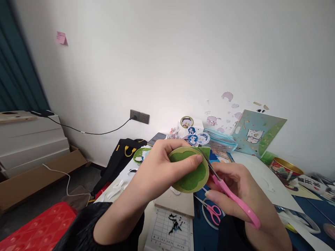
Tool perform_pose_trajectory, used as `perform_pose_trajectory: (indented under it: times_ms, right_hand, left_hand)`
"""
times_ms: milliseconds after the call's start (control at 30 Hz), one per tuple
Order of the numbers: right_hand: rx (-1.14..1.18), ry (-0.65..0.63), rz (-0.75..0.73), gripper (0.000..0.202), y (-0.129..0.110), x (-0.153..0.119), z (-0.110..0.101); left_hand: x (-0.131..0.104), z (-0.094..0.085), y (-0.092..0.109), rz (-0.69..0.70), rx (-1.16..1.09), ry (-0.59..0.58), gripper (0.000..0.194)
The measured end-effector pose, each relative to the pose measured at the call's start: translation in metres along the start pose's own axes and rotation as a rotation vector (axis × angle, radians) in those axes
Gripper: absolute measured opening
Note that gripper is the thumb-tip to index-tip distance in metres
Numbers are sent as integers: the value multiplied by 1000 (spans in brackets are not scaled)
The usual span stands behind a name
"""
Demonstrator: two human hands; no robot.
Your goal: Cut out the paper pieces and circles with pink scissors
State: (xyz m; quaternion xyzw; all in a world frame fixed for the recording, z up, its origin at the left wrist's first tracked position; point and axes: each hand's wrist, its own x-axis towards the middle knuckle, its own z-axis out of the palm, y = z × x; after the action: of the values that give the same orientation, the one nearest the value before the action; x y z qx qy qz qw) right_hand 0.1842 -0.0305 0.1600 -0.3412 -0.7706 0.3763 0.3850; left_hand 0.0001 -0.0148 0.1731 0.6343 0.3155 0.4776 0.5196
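Note:
A round green paper cutout [183, 181] with a paler rim is pinched in my left hand [159, 167], thumb lying across its front. Pink-handled scissors [235, 202] are in my right hand [235, 177], the fingers partly hidden behind the handle. Their blades meet the upper right edge of the paper, where a darker green corner [205, 151] sticks out past the curve. Below my hands lie a light grey block [178, 204], a printed grid sheet [162, 230] with black scraps [175, 223] on it, and a smaller pair of pink scissors [213, 212].
Stickers [193, 139], a clear blue pouch [220, 139] and a blue-green picture card [258, 134] stand along the wall. A red and gold tin [285, 169] is at the right. On the left are a black bag [117, 157] and a red stool [42, 226].

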Motion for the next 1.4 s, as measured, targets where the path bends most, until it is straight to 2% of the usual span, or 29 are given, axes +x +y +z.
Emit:
perform_pose_trajectory:
  times_ms: [367, 667, 1033, 1233, 1400]
  right_hand:
    - [-201, -31, 2, 23, 2, -1, -4]
    - [-215, -48, 19, 23, -1, -1, -5]
    - [-338, -43, 13, 28, 1, -3, -9]
    - [-340, -42, 40, 30, 1, -3, -10]
    - [-334, -24, 63, 28, 1, -7, -9]
  left_hand:
    - [0, -1, -1, -18, -2, -11, 21]
    - [-1, -2, 1, -40, 25, -16, 20]
    - [0, -5, -1, -75, 29, -29, 20]
    - [1, -5, -2, -62, 25, -48, 19]
    - [1, -2, -1, -36, 0, -12, 19]
